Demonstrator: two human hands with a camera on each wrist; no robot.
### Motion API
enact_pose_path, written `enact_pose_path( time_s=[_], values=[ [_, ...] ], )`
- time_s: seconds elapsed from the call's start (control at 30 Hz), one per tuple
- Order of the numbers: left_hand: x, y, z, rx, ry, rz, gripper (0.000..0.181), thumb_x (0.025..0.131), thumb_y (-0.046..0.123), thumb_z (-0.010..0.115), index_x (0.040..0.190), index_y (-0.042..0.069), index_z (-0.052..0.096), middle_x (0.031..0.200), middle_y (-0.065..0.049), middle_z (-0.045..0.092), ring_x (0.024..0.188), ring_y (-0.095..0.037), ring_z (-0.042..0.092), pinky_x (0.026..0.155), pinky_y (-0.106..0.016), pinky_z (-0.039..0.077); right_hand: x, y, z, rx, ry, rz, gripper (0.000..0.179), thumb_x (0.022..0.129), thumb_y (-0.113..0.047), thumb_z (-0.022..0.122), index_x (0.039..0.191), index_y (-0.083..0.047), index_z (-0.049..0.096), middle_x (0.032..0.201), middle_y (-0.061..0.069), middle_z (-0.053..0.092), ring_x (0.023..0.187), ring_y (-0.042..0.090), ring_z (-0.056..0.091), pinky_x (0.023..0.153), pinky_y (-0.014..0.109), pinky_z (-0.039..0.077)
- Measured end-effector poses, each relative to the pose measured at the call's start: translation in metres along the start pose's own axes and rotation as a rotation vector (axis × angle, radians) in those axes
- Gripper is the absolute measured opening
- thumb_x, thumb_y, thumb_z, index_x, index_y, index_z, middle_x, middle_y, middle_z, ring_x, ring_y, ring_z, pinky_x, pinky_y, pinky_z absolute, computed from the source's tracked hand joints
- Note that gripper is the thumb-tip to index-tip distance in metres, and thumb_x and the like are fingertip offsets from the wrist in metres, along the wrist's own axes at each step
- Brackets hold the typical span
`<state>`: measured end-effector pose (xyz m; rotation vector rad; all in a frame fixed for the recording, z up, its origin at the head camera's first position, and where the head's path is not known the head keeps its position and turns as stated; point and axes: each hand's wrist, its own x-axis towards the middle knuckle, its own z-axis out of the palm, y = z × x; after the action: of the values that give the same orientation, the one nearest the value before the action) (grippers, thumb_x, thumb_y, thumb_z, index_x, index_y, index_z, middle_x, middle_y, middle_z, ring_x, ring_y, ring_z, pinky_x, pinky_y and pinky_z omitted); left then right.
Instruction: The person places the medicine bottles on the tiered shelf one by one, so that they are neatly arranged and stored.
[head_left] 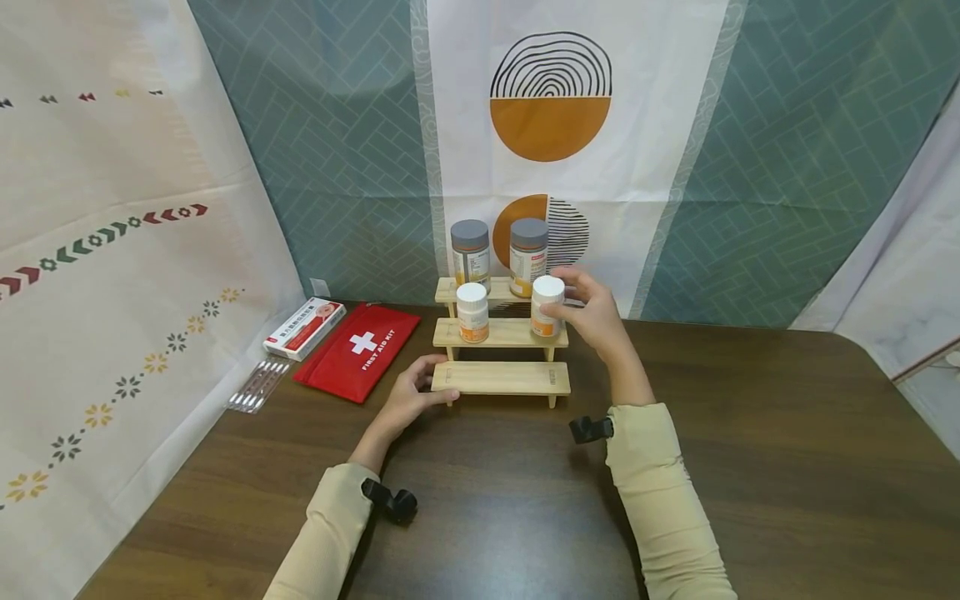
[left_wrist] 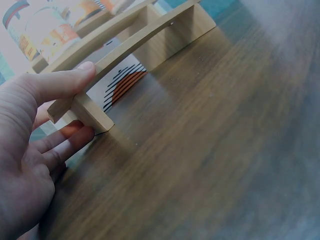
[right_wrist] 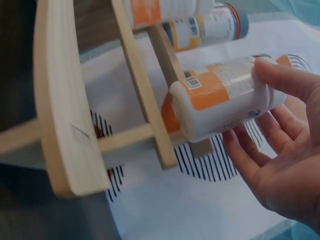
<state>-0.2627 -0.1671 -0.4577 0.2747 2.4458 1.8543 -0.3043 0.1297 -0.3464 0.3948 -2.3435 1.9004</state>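
Observation:
A three-step wooden display rack [head_left: 501, 379] stands on the table. My left hand [head_left: 408, 396] grips the left end of its lowest step, thumb on the board and fingers by the leg [left_wrist: 92, 114]. With thumb and fingers my right hand [head_left: 597, 321] holds a white pill bottle [head_left: 547, 310] with an orange label at the middle step's right end. In the right wrist view this bottle [right_wrist: 220, 102] is tilted in the picture; whether its base touches the step I cannot tell. A similar white bottle [head_left: 473, 317] stands at that step's left. Two grey-capped bottles, left [head_left: 470, 257] and right [head_left: 528, 260], occupy the top step.
Left of the rack lie a red first aid kit pouch [head_left: 356, 354], a white and red medicine box [head_left: 305, 327] and a clear pack of swabs [head_left: 258, 385]. A patterned cloth [head_left: 360, 167] hangs behind the rack, and another [head_left: 135, 275] borders the table's left side.

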Motion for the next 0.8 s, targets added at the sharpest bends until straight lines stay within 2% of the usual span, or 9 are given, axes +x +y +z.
enact_pose_path(
  time_s=[0.2, 0.47, 0.8],
  values=[
    [0.000, 0.002, -0.001, -0.011, -0.020, -0.022, 0.060, 0.082, 0.005, 0.074, 0.136, 0.004, 0.049, 0.128, -0.022, 0.057, 0.101, -0.020, 0.057, 0.081, -0.028, 0.046, 0.001, 0.000, 0.012, -0.002, -0.045, 0.003, 0.057, 0.084, -0.004, 0.071, 0.137, -0.005, 0.049, 0.142, 0.019, 0.052, 0.122, 0.040, 0.050, 0.099, 0.049, 0.043],
    [-0.015, 0.032, -0.002, 0.009, -0.025, -0.002, 0.055, 0.083, 0.004, 0.072, 0.133, -0.002, 0.049, 0.125, -0.025, 0.057, 0.099, -0.020, 0.058, 0.080, -0.027, 0.046, 0.002, 0.000, 0.022, -0.025, -0.031, 0.017, 0.056, 0.083, -0.003, 0.072, 0.136, -0.006, 0.051, 0.139, 0.019, 0.052, 0.124, 0.039, 0.051, 0.099, 0.050, 0.044],
    [-0.015, 0.033, -0.002, -0.009, -0.025, -0.010, 0.057, 0.082, 0.004, 0.073, 0.134, 0.000, 0.050, 0.127, -0.024, 0.057, 0.100, -0.021, 0.057, 0.080, -0.026, 0.046, 0.004, 0.004, 0.028, -0.024, -0.028, 0.030, 0.056, 0.084, -0.006, 0.073, 0.136, -0.007, 0.051, 0.140, 0.017, 0.052, 0.123, 0.038, 0.052, 0.097, 0.048, 0.045]
  ],
)
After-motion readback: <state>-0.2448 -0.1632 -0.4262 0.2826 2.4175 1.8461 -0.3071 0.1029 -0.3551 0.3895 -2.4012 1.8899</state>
